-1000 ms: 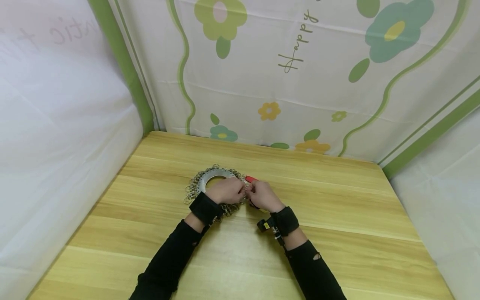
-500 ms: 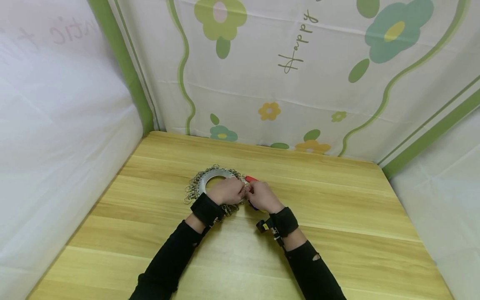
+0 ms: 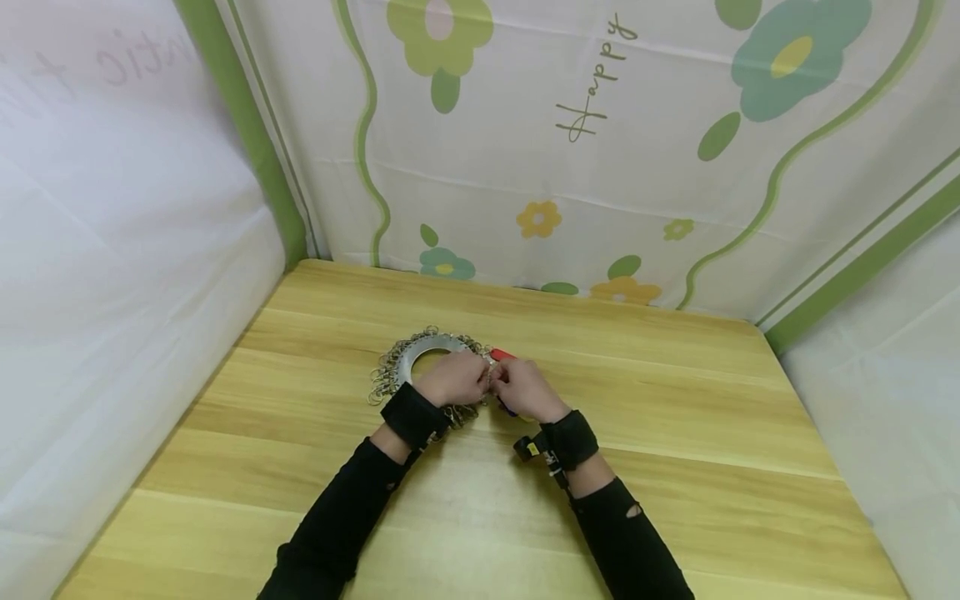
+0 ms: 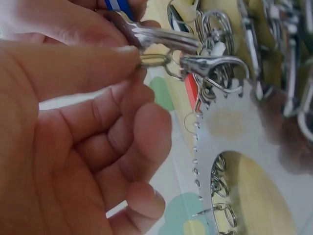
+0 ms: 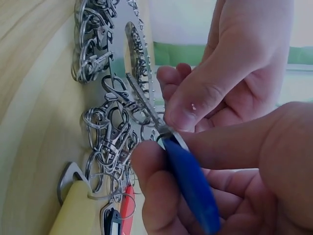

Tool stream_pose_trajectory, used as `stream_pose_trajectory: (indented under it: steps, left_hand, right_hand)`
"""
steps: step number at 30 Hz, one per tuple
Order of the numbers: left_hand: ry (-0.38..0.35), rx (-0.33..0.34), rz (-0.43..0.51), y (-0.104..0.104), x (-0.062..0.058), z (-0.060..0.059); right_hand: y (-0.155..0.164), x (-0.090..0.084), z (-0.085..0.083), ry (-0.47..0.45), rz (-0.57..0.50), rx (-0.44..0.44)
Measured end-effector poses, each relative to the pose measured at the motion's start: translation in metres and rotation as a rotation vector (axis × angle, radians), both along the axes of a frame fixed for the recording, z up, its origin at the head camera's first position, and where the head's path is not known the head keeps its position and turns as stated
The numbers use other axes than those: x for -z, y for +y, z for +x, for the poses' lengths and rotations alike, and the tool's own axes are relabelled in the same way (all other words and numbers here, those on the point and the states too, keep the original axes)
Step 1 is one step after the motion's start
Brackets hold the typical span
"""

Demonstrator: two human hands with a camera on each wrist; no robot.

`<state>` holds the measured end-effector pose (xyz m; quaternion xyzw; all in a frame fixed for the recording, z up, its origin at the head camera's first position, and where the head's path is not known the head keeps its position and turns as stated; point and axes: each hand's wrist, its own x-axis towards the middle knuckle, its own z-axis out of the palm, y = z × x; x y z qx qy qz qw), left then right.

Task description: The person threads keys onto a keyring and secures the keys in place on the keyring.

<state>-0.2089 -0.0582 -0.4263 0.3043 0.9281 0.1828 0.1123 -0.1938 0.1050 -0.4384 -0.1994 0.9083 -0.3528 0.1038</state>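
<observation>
A flat metal ring plate [image 3: 406, 364], hung all round with snap hooks and split rings, lies on the wooden table. My left hand [image 3: 455, 379] reaches over its right side. In the left wrist view its thumb and forefinger pinch a small split ring [image 4: 154, 59], joined to a snap hook [image 4: 210, 63] on the toothed rim. My right hand [image 3: 527, 392] pinches a blue-headed key [image 5: 193, 186] between thumb and forefinger. The key's silver blade [image 5: 142, 97] points toward the hooks, close by the left thumb. Where key and split ring meet is hidden by fingertips.
A red tag [image 5: 127, 210], a dark tag [image 5: 113, 221] and a yellow piece with a metal loop [image 5: 73, 210] hang at nearby hooks. The table [image 3: 675, 433] has white cloth walls on the left, back and right; the back one [image 3: 480, 167] bears printed flowers.
Both hands stay at the plate's right side, with only slight shifts of the right hand's fingers. The head view has tilted very slightly.
</observation>
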Motion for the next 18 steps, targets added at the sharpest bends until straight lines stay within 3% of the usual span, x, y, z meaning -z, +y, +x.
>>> stream_pose_trajectory:
  steps: [8,18]
  left_hand:
    - [-0.034,0.041,0.017,-0.0031,0.0006,-0.0024]
    - [-0.021,0.079,0.000,-0.0034,-0.0018,-0.0017]
  right_hand:
    - [0.0026,0.0005,-0.0021,-0.044,-0.001,0.023]
    - [0.0014,0.0021,-0.0021,-0.063,0.018,0.071]
